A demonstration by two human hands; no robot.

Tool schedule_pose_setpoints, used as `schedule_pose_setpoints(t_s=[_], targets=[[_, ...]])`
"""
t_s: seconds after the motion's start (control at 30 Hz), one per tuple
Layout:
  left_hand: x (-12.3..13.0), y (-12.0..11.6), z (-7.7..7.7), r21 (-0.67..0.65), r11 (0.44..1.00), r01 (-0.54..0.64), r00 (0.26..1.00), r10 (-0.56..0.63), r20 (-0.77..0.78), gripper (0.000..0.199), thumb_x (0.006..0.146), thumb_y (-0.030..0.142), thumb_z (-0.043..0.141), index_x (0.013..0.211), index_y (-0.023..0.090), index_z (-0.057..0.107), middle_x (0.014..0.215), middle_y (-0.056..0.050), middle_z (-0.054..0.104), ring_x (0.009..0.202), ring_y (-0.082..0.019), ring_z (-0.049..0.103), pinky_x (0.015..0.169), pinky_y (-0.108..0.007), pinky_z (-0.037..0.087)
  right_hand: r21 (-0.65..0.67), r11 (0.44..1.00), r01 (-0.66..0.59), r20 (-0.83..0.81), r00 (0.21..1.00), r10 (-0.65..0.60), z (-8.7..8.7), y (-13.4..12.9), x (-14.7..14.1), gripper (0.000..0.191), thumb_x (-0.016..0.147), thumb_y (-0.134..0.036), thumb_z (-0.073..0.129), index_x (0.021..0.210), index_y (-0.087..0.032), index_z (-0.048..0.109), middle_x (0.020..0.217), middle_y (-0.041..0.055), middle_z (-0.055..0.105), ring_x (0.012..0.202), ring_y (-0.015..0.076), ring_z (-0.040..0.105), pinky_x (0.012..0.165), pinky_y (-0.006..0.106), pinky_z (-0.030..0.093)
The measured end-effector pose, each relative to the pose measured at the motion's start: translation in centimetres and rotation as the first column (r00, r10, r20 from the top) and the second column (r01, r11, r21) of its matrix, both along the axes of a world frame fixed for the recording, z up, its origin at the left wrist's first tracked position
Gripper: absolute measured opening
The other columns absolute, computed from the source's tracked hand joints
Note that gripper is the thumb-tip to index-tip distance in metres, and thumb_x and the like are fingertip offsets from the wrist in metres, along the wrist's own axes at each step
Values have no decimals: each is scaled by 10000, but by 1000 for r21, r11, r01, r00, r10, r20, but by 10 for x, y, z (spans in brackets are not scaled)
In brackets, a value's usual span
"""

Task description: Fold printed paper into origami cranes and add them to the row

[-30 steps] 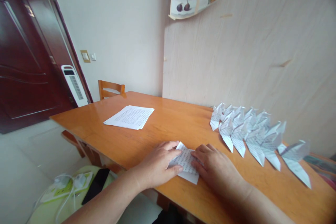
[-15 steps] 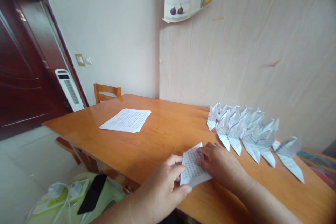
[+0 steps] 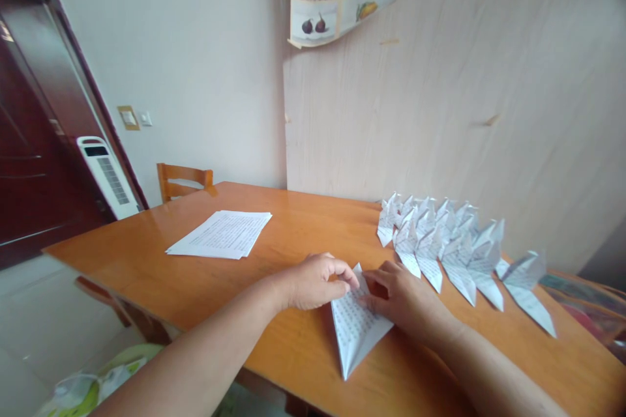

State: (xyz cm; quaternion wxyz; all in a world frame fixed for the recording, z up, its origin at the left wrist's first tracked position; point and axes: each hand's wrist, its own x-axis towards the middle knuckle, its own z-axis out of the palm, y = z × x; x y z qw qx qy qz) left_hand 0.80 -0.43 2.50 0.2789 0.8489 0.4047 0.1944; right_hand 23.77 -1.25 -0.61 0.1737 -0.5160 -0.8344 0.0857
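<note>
Brown wooden table [image 3: 303, 225], pale wall behind. Left hand [image 3: 315, 283] half curled, thumb and index near the paper's upper tip, can't tell if they pinch it. Right hand [image 3: 405, 296] loosely bent, fingertips on its right side, grip unclear. Folded paper [image 3: 355, 329] lies between them, point towards me. To fold cleanly: line up edges, pin one side, crease from the tip down. Folded pieces [image 3: 460, 260] to the right, printed sheets [image 3: 220, 234] far left
</note>
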Motion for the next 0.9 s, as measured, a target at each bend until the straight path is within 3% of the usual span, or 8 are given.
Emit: schedule_pose_setpoints(t_s=[0.13, 0.33, 0.43, 0.57, 0.8, 0.9], targets=[[-1, 15, -11, -76, 996, 41, 999, -43, -30, 239, 828, 226, 566, 953, 224, 769, 903, -18, 685, 883, -191, 644, 848, -314, 492, 5, 999, 41, 3, 999, -41, -2, 6, 3, 242, 846, -473, 671, 865, -233, 695, 855, 46, 605, 831, 214, 566, 685, 295, 384], [-8, 16, -20, -112, 990, 84, 996, -82, 16, 272, 818, 208, 569, 1007, 209, 764, 930, -26, 702, 906, -192, 641, 840, -292, 489, 51, 998, 34, -140, 990, -27, 6, 0, 10, 226, 904, -284, 578, 1065, -264, 737, 979, 62, 682, 947, 234, 607, 810, 343, 443], [-9, 18, -20, -114, 988, 104, 995, -102, 24, 279, 810, 188, 574, 1011, 207, 766, 965, -28, 710, 910, -190, 642, 840, -288, 494, 58, 997, -44, -218, 974, 56, 15, -11, 10, 283, 910, -213, 561, 1123, -282, 733, 1021, 49, 704, 966, 222, 619, 841, 343, 458], [-9, 21, -21, -108, 985, 132, 991, -131, 14, 288, 800, 157, 574, 1011, 197, 766, 984, -37, 700, 906, -183, 638, 833, -279, 494, -34, 984, -175, -231, 959, 163, 23, -24, 9, 302, 927, -186, 545, 1131, -302, 734, 1015, 42, 703, 950, 211, 623, 822, 335, 470], [-10, 22, -24, -104, 986, 127, 992, -129, -9, 320, 774, 142, 567, 1018, 216, 759, 929, -28, 654, 828, -161, 619, 763, -257, 486, -84, 987, -135, -208, 971, 115, 6, -6, 11, 315, 1012, -279, 451, 1173, -284, 722, 885, 42, 651, 861, 199, 602, 764, 338, 457], [-9, 22, -26, -36, 986, 164, 986, -164, -20, 315, 807, 166, 565, 1047, 236, 757, 887, -19, 668, 877, -178, 605, 818, -277, 474, -88, 991, -96, -228, 971, 74, -4, 6, 11, 330, 1015, -296, 446, 1202, -258, 715, 923, 60, 643, 878, 200, 609, 791, 338, 467]])
